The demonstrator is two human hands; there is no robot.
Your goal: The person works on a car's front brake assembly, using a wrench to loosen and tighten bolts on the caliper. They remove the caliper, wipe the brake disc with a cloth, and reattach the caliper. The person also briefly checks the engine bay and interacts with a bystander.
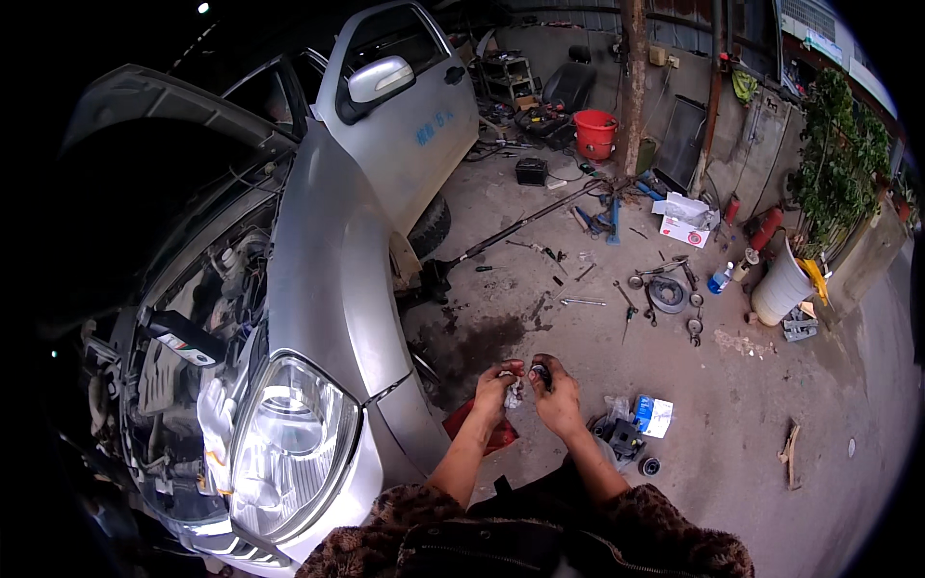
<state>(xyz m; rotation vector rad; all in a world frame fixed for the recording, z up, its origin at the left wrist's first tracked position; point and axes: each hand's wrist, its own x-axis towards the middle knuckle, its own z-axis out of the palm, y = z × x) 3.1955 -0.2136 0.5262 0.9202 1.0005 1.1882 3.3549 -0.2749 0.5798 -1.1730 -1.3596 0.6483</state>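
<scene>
Both of my hands are raised close together beside the front corner of a silver car. My left hand is closed on a crumpled whitish piece, perhaps plastic or a rag. In my right hand there is a small dark round part, pinched between thumb and fingers; its exact kind is too small to make out. Below my hands lies a red object, partly covered by my left forearm. To the right of my right wrist a black part rests on the ground near a blue-and-white box.
The hood stands raised and the car door is swung out. A black bottle and white gloves lie over the engine bay. A long-handled jack, scattered tools, a brake disc and a red bucket occupy the floor.
</scene>
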